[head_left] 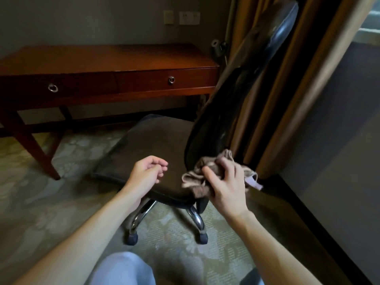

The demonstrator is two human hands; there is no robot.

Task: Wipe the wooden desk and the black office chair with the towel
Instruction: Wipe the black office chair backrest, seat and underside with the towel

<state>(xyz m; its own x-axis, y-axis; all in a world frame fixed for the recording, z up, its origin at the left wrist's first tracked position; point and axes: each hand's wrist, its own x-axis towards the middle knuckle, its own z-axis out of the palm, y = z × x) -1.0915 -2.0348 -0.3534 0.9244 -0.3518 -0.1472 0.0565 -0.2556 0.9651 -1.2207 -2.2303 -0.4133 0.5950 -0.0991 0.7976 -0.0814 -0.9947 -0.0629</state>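
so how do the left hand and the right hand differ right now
The left hand holds nothing, while the right hand grips the bunched towel. The left hand's fingers are loosely curled; the right hand's fingers clamp round cloth. The left hand hovers over the chair seat, while the right hand is at the lower edge of the backrest. Both are bare and stretched forward.

I have only the head view, looking forward and down from the wearer's head. It sits close over the black office chair (pixel 156 153), with the wooden surface (pixel 107 56) farther ahead against the wall (pixel 82 21).
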